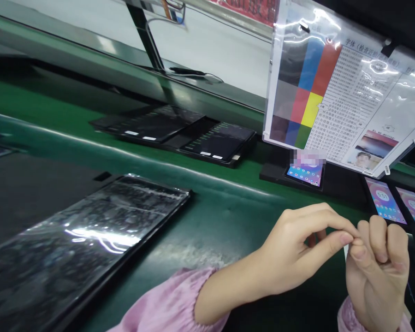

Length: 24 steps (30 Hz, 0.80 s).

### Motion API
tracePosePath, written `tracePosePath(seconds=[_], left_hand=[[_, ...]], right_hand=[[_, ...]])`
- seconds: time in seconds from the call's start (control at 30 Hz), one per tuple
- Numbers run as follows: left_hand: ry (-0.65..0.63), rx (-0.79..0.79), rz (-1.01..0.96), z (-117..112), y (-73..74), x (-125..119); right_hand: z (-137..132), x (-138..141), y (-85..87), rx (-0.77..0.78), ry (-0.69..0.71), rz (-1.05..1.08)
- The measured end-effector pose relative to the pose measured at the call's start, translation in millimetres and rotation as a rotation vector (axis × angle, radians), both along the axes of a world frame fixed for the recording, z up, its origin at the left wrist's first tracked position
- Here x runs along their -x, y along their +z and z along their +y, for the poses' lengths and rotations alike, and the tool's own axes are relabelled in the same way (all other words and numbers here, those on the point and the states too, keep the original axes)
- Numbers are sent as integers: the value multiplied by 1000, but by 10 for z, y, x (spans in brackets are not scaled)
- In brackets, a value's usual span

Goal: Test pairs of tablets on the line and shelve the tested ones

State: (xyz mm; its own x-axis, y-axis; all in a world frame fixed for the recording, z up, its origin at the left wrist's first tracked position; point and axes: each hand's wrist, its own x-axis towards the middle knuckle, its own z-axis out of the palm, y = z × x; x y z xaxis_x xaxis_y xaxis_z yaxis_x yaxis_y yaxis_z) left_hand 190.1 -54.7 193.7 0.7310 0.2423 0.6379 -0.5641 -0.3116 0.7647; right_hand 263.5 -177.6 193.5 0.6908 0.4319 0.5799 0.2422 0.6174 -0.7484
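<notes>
My left hand (307, 249) reaches in from the lower middle, its thumb and forefinger pinched together. Their tips meet the fingertips of my right hand (378, 267), whose fingers are curled in. Whatever is between the fingertips is too small or too hidden to make out. A thin white edge shows beside my right thumb, and I cannot tell if it is held. Just behind my right hand lies a tablet (385, 200) with a lit screen reading 5:51. Another lit tablet (413, 203) lies to the right of it.
A lit tablet (304, 173) rests on a black block under a hanging clear-sleeved chart (332, 101). Dark devices (217, 140) with white labels lie in black trays at the back. A glossy black panel (100, 235) fills the left of the green bench (207, 216).
</notes>
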Motion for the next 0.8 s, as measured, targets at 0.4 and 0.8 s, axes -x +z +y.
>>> tracePosePath(seconds=[0.4, 0.8], left_hand=[[16, -107, -81, 27, -20, 10], [17, -183, -145, 44, 8, 6]], right_hand=[[-10, -28, -12, -1, -13, -146], [-51, -44, -34, 17, -70, -264]])
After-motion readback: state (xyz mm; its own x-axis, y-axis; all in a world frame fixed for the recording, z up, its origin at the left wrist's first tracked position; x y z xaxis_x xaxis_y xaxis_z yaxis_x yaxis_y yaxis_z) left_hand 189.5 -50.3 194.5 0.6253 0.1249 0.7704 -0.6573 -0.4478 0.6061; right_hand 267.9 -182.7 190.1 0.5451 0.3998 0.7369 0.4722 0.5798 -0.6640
